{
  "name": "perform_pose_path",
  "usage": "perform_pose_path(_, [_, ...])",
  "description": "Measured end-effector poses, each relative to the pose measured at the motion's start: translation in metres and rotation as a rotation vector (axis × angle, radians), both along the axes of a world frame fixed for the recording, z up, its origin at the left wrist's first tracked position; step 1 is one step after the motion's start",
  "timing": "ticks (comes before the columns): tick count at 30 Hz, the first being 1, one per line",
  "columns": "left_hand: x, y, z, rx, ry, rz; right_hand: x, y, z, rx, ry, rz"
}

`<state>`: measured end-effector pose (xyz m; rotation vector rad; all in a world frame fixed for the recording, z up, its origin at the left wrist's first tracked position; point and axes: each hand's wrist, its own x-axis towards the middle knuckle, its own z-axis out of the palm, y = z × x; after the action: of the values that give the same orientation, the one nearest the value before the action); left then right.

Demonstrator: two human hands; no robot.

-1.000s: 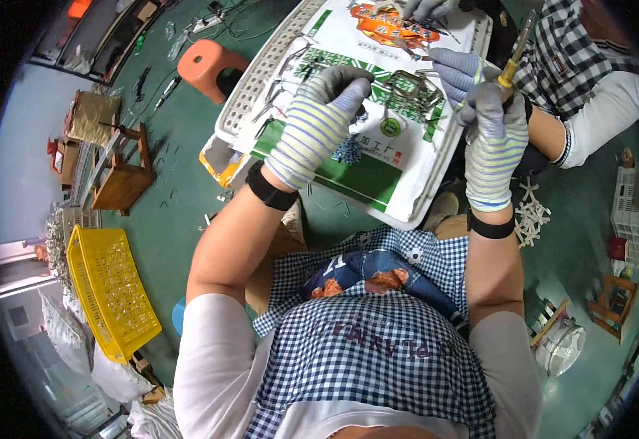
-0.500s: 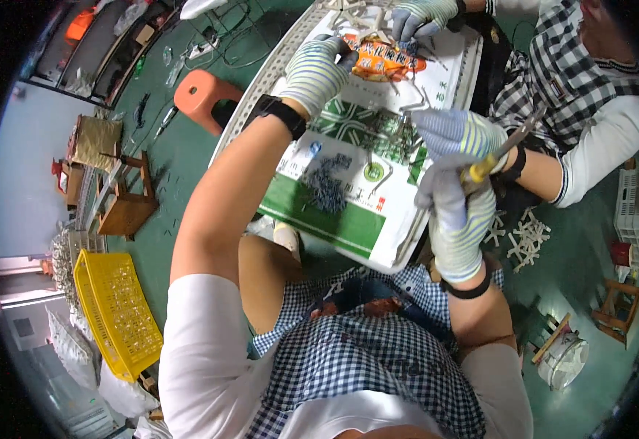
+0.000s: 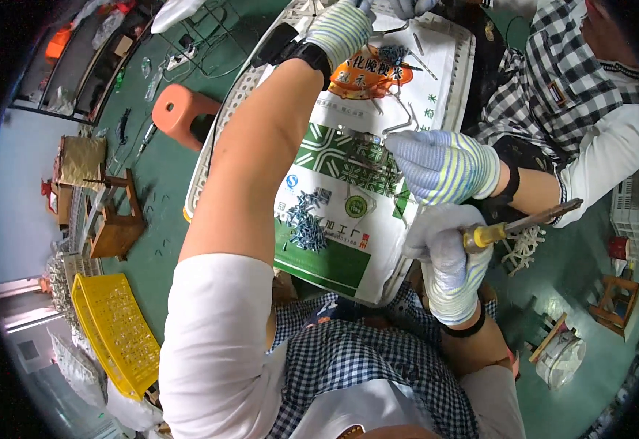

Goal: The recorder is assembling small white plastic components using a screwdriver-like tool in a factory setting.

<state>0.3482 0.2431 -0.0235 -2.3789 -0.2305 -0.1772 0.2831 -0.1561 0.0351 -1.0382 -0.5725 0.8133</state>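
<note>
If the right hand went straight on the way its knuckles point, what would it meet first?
From the right hand, probably the co-worker's gloved hand just ahead; depth is unclear, so it might pass above or below.

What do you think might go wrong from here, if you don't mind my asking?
The screwdriver in the right hand points outward toward the co-worker's sleeve, so a turn might poke that person. The co-worker's hand is close by, so the hands could bump. Loose blue pieces lie piled on the sack, so a sweep might scatter them.
</note>
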Motion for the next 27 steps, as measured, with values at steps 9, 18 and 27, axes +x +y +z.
perform_pose_path(9, [-0.133, -0.065, 0.086, -0.611, -0.591, 0.58, -0.025, 0.034, -0.006, -0.406, -0.321, 0.175])
perform_pose_path(18, [-0.28, -0.218, 0.062, -2.029, -1.458, 0.008, -0.022, 0.094, -0.036, -0.493, -1.129, -0.187])
perform_pose_path(27, [-0.316, -0.265, 0.021, -2.421, -1.291, 0.016, -0.011, 0.121, -0.027, -0.682, -1.305, -0.218])
